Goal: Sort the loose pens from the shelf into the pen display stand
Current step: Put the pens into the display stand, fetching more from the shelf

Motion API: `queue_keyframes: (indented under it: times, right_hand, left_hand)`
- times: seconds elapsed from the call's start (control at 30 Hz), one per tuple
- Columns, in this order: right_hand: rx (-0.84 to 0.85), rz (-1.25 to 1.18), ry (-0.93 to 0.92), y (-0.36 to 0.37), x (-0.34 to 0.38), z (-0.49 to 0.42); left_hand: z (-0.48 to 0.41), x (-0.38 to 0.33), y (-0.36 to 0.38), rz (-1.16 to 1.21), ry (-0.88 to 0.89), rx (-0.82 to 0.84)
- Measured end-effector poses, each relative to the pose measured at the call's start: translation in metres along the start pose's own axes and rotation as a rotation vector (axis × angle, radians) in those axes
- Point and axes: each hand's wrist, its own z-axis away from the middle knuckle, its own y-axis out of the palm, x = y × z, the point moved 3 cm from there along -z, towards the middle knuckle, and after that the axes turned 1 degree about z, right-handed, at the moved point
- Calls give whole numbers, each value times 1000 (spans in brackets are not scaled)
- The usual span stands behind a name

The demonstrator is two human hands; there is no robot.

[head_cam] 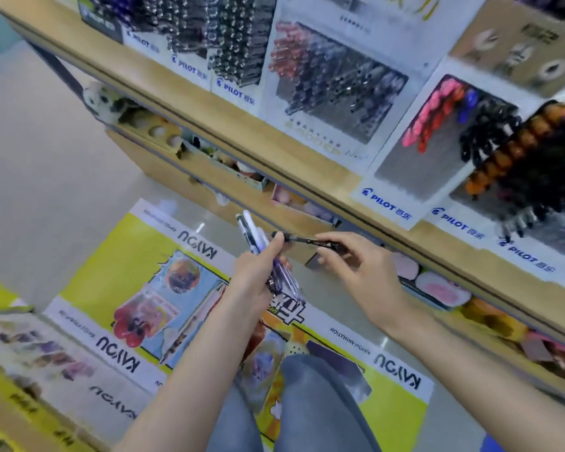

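Note:
My left hand [258, 278] grips a small bundle of pens [258, 241], clear and purple barrels pointing up and away from me. My right hand [353, 262] pinches a single black pen [310, 240] that lies sideways, its left end touching the thumb of my left hand. Both hands hover in front of the wooden shelf edge [274, 151]. Above it stand white Pilot pen display stands [385, 207], filled with black, red, pink, blue and orange pens [434, 115].
Lower shelves [209, 177] hold plush toys and small goods. A yellow Kayou poster mat [118, 256] covers the floor under my hands. My knee in blue jeans [310, 402] is at the bottom centre. Another display box [30, 347] sits at lower left.

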Motion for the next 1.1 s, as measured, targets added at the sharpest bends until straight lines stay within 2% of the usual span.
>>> queue_keyframes:
  times: [0.13, 0.27, 0.43, 0.73, 0.9, 1.1]
  right_hand:
    - [-214, -152, 122, -4, 7, 0]
    - [-440, -235, 175, -3, 11, 7]
    - [-685, -214, 222, 3, 3, 24]
    - [-1146, -100, 219, -27, -6, 36]
    - [-1270, -41, 182, -55, -17, 17]
    - [-1296, -5, 132, -66, -28, -5]
  left_hand:
    - [-6, -13, 13, -318, 14, 109]
    - [-12, -31, 22, -533, 37, 194]
    - [-15, -49, 37, -678, 26, 337]
    - [-5, -54, 87, -717, -1, 552]
    - [-14, -48, 121, -767, 40, 602]
    - [-28, -32, 144, -761, 10, 607]
